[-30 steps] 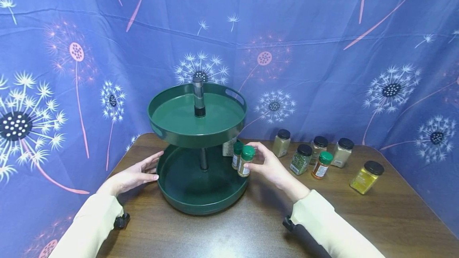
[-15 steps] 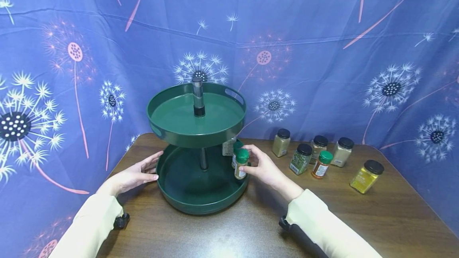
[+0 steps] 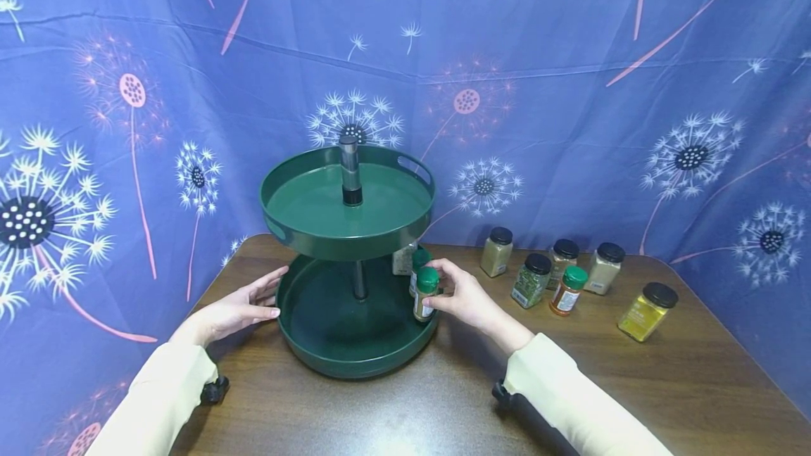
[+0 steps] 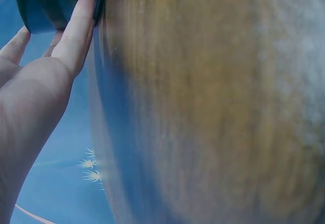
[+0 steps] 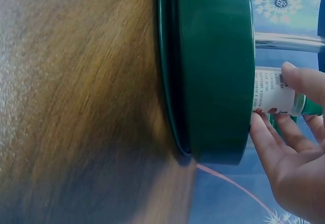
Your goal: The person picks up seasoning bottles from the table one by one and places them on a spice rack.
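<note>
A two-tier green turntable rack [image 3: 355, 367] stands on the wooden table. In its lower tier, at the right side, my right hand [image 3: 467, 298] grips a green-capped spice jar [image 3: 422, 307] between thumb and fingers. The right wrist view shows the jar's white label [image 5: 271, 89], its base hidden behind the tier wall. Just behind it are another green-capped spice jar [image 3: 419, 259] and a pale jar [image 3: 402, 261], partly covered by the upper tier. On the left, my left hand [image 3: 237, 308] touches the lower tier's rim with extended fingers.
Right of the rack stand several spice jars: a pale one [image 3: 497, 253], a green herb one [image 3: 531, 283], a red-orange one [image 3: 567, 294], a tan one [image 3: 605, 270] and a yellow one [image 3: 647, 313]. The upper tier [image 3: 310, 204] overhangs the lower. A patterned blue cloth [image 3: 557, 125] hangs behind.
My right hand has moved the green-capped spice jar left and down into the lower tier, beside the other green-capped jar. The left hand stays at the rim.
</note>
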### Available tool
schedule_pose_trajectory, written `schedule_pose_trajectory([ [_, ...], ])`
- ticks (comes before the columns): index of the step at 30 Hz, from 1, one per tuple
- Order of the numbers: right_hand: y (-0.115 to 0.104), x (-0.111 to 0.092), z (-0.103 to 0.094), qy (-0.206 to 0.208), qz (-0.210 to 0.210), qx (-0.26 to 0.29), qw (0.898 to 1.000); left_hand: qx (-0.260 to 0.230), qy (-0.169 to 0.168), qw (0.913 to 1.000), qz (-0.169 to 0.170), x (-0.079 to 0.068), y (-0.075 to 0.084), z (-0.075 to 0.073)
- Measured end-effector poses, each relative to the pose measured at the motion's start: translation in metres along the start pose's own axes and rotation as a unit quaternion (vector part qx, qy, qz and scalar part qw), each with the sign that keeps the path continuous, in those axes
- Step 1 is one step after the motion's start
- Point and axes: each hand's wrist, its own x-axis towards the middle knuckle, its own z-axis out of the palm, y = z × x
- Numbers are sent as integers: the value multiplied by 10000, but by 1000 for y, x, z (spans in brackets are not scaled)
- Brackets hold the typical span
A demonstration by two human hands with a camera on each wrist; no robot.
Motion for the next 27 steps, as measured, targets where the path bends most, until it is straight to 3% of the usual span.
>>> schedule_pose_trajectory([
  [16,3,-1,1,-231,-202,-838,9960,2,-2,10000,97,0,-1,1],
  [27,0,-1,-1,-238,-203,-554,9980,97,-35,9999,-1,0,-2,-2],
])
